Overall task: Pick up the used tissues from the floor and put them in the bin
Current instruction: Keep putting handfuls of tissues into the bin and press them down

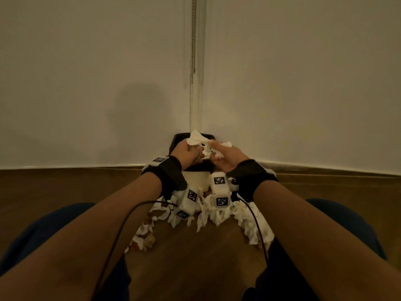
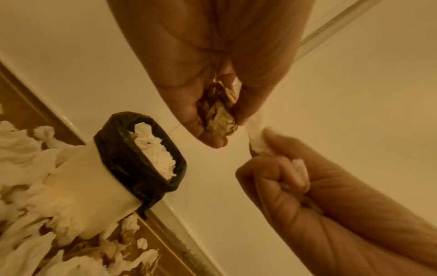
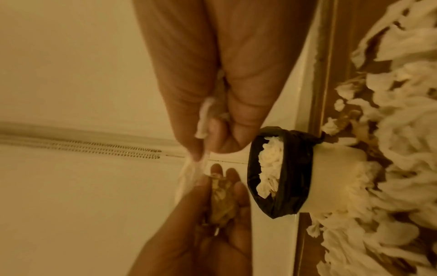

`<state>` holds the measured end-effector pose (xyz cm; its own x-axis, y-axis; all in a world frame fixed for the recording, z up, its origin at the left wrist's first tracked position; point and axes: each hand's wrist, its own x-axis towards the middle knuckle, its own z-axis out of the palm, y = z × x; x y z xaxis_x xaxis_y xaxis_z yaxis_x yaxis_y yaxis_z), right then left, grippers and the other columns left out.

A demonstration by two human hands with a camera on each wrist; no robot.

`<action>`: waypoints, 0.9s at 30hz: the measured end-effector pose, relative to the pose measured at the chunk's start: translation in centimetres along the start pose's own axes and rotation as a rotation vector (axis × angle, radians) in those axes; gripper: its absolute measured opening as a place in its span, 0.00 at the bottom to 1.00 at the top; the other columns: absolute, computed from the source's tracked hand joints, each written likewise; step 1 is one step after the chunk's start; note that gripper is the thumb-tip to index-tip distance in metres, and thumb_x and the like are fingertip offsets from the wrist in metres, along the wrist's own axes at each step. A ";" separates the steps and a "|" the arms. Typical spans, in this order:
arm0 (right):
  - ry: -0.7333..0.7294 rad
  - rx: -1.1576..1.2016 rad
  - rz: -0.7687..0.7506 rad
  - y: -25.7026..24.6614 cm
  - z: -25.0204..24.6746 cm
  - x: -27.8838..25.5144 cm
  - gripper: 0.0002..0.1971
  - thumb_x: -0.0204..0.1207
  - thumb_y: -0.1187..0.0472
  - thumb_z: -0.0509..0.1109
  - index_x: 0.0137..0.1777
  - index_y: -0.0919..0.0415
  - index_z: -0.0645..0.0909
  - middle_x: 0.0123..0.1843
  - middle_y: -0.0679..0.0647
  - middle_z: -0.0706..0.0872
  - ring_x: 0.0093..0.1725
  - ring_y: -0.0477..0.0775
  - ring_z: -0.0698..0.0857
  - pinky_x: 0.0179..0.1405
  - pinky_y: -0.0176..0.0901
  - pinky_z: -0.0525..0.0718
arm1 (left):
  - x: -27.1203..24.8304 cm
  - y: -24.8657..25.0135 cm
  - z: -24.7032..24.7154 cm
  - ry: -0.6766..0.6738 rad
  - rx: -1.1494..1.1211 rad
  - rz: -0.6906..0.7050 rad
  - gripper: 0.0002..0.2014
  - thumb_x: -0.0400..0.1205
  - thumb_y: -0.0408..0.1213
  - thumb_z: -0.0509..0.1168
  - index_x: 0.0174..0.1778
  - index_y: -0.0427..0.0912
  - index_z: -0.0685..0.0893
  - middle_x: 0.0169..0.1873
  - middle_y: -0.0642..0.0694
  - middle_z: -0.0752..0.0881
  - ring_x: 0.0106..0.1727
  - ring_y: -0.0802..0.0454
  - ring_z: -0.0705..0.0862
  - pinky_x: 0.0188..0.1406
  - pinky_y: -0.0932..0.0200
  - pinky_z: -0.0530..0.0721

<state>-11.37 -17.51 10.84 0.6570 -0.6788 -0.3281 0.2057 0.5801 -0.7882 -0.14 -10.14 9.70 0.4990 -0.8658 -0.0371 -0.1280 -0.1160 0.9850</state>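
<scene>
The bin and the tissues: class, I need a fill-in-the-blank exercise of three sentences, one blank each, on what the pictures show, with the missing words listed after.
1. The bin is lined with a bag whose colour is ____.
2. The left hand grips a crumpled tissue stained ____.
3. Many tissues lie on the ____ around the bin, while the right hand holds a white tissue.

Missing words: black; brown; floor

Held tissues: crumpled brown-stained wad (image 2: 218, 119), thin white strip (image 2: 255, 130), above bin.
Bin: cream, black-liner rim (image 2: 141, 168), tissues inside.
Floor: white crumpled tissues (image 1: 249, 222) around bin.
</scene>
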 end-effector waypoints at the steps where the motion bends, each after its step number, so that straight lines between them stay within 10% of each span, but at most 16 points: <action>1: 0.014 -0.069 -0.017 -0.2 0.1 -0.1 0.16 0.81 0.73 0.61 0.67 0.69 0.73 0.37 0.57 0.77 0.17 0.42 0.75 0.12 0.28 0.69 | -0.1 0.5 -0.1 0.010 0.018 0.019 0.16 0.84 0.27 0.58 0.68 0.32 0.74 0.54 0.36 0.81 0.54 0.44 0.81 0.53 0.51 0.83; 5: 0.005 -0.146 -0.039 -1.9 0.5 -0.8 0.15 0.80 0.76 0.58 0.65 0.74 0.76 0.38 0.60 0.77 0.22 0.45 0.76 0.19 0.27 0.74 | 0.0 1.4 -1.1 0.101 0.004 0.016 0.14 0.82 0.27 0.61 0.63 0.36 0.76 0.46 0.41 0.80 0.39 0.51 0.81 0.41 0.58 0.83; 8: -0.015 -0.194 -0.060 -3.3 0.4 -1.3 0.16 0.80 0.80 0.52 0.60 0.77 0.79 0.53 0.66 0.80 0.51 0.60 0.86 0.48 0.40 0.86 | 0.0 1.9 -2.3 0.092 -0.059 -0.023 0.09 0.80 0.26 0.63 0.55 0.40 0.77 0.45 0.39 0.83 0.36 0.51 0.81 0.37 0.57 0.84; 12: 0.155 -0.373 -0.246 -5.0 -0.2 -1.1 0.20 0.78 0.79 0.49 0.31 0.66 0.75 0.33 0.59 0.74 0.25 0.51 0.71 0.13 0.30 0.69 | 0.4 2.2 -3.9 0.077 -0.030 -0.048 0.12 0.82 0.25 0.59 0.60 0.39 0.76 0.38 0.43 0.80 0.29 0.54 0.76 0.21 0.66 0.79; 16: 0.172 -0.545 -0.131 -5.4 -2.0 0.2 0.14 0.78 0.62 0.59 0.30 0.62 0.74 0.27 0.54 0.69 0.22 0.50 0.63 0.19 0.31 0.61 | 1.2 2.0 -4.5 0.168 0.035 -0.060 0.13 0.84 0.27 0.55 0.63 0.41 0.73 0.34 0.46 0.75 0.26 0.55 0.69 0.13 0.68 0.68; 19: 0.187 -0.670 -0.076 -4.8 -2.3 0.8 0.22 0.77 0.41 0.64 0.35 0.61 0.77 0.26 0.52 0.70 0.25 0.51 0.67 0.23 0.36 0.68 | 1.8 1.6 -4.7 0.165 0.100 -0.036 0.12 0.84 0.48 0.59 0.41 0.43 0.75 0.28 0.48 0.73 0.25 0.54 0.67 0.18 0.68 0.69; 23: 0.295 -0.585 -0.261 -4.8 -1.0 2.2 0.20 0.83 0.51 0.57 0.31 0.60 0.72 0.25 0.54 0.68 0.17 0.50 0.65 0.19 0.34 0.65 | 3.0 0.8 -4.6 0.444 0.231 0.119 0.24 0.81 0.53 0.61 0.22 0.44 0.71 0.23 0.45 0.78 0.26 0.50 0.75 0.35 0.55 0.78; 27: 0.209 -0.570 -0.310 -4.7 -0.1 3.6 0.16 0.84 0.64 0.50 0.40 0.59 0.78 0.18 0.50 0.66 0.16 0.48 0.64 0.16 0.33 0.68 | 4.6 0.9 -3.5 0.445 0.106 0.057 0.28 0.85 0.50 0.54 0.18 0.42 0.70 0.14 0.49 0.72 0.19 0.51 0.71 0.28 0.59 0.72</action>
<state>-10.09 -22.72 13.36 0.4636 -0.8813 -0.0914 -0.0903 0.0556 -0.9944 5.06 -12.52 11.01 0.8050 -0.5819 0.1154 -0.2415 -0.1437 0.9597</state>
